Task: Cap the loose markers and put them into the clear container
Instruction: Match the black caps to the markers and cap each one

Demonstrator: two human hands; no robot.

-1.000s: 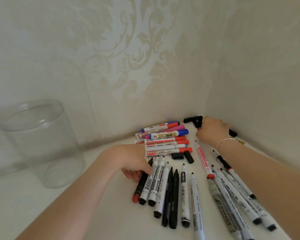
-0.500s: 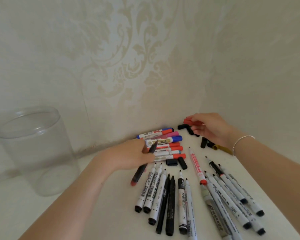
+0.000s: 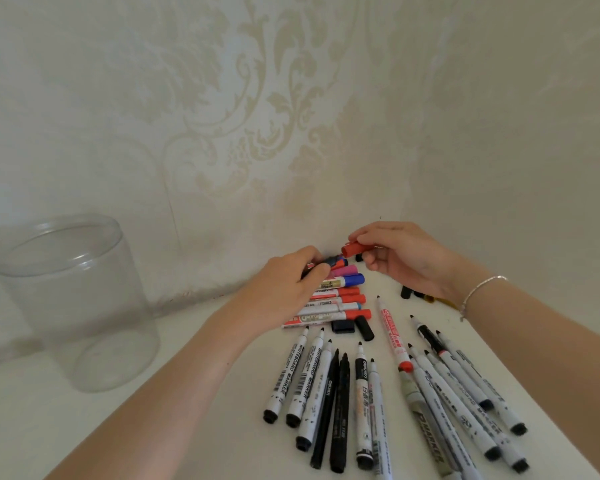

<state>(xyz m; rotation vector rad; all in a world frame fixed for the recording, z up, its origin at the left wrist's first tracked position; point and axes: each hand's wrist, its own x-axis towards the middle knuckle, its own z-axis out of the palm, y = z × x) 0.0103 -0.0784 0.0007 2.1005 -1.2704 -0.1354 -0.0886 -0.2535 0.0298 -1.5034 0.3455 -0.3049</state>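
Now right hand (image 3: 407, 259) fingers pinch a short red cap (image 3: 353, 249); left hand (image 3: 286, 287) fingers grip a dark-tipped marker (image 3: 328, 263).

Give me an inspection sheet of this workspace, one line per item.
Surface: white table set in a wall corner.
Job's things: clear container upright, empty; uncapped markers fanned out; capped markers stacked behind.
Clutter: loose black caps.
Grippers: left hand grips a marker; right hand pinches a red cap.
Cables: nothing seen.
Surroundings: patterned wallpaper.
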